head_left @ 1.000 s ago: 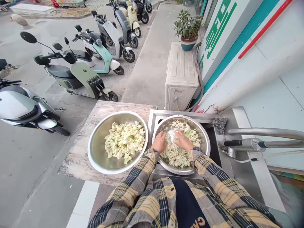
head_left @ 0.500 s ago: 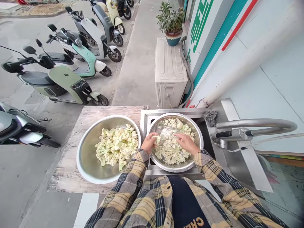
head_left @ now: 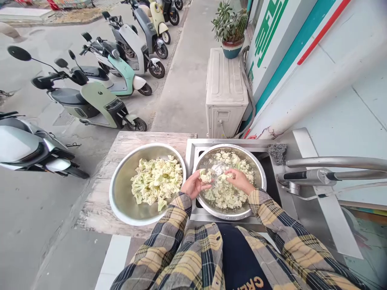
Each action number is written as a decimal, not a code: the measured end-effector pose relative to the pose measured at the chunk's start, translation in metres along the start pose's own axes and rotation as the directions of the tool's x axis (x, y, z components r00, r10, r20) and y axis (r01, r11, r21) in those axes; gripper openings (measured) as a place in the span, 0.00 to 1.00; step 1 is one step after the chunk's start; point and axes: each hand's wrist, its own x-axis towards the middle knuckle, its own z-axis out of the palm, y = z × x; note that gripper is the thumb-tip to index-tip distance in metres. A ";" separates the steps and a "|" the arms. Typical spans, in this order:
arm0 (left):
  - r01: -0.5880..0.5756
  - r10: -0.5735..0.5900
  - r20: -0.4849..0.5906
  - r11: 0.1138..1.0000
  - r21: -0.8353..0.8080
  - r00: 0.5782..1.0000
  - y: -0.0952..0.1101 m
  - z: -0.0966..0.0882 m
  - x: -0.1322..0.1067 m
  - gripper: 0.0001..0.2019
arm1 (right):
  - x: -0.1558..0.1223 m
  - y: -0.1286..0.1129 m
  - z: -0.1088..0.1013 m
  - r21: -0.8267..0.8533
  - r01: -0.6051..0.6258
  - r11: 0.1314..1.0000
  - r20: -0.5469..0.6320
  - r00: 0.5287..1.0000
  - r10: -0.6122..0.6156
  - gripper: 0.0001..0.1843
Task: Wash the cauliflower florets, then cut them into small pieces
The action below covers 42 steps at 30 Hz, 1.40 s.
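Turned palm-up since 1 second ago, the left hand [head_left: 192, 185] cups a cream-white cauliflower floret [head_left: 206, 176] at the 9 o'clock side of a round, shiny steel bowl of water [head_left: 264, 179]; the right hand [head_left: 240, 181], spread over the water then, has curled in from 3 o'clock and seems to pinch a small pale-green piece [head_left: 225, 176]; what lies under its fingertips is partly hidden. The floret should be light, firm in the stalk, crumbly in the head and slippery when wet; the stalk looks the surer hold, since squeezing the head would probably shed crumbs. Loose pale florets [head_left: 225, 198] crowd the water below; the raised rim stands between the hands and a 2nd wide steel bowl [head_left: 121, 197] at 9 o'clock, heaped with cut cauliflower [head_left: 159, 177] on a weathered wooden tabletop [head_left: 96, 209]; a dark grey wire scrubber [head_left: 277, 153] lies at 2 o'clock; a curved steel tap [head_left: 317, 177] stands at 3 o'clock, well apart from the fingers.
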 end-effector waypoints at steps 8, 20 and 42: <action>0.060 -0.060 -0.035 0.998 0.002 0.998 -0.018 0.015 0.007 0.20 | -0.026 -0.019 -0.001 0.690 -0.179 0.702 0.106 0.984 0.146 0.20; -0.010 0.010 0.000 0.996 0.086 1.000 -0.033 0.027 0.001 0.27 | -0.040 -0.049 0.013 0.516 -0.039 0.856 0.017 0.999 0.035 0.24; 0.082 -0.074 -0.114 0.995 0.062 0.991 -0.041 0.037 -0.008 0.22 | -0.052 -0.067 0.019 0.238 0.164 0.957 -0.131 0.982 -0.136 0.17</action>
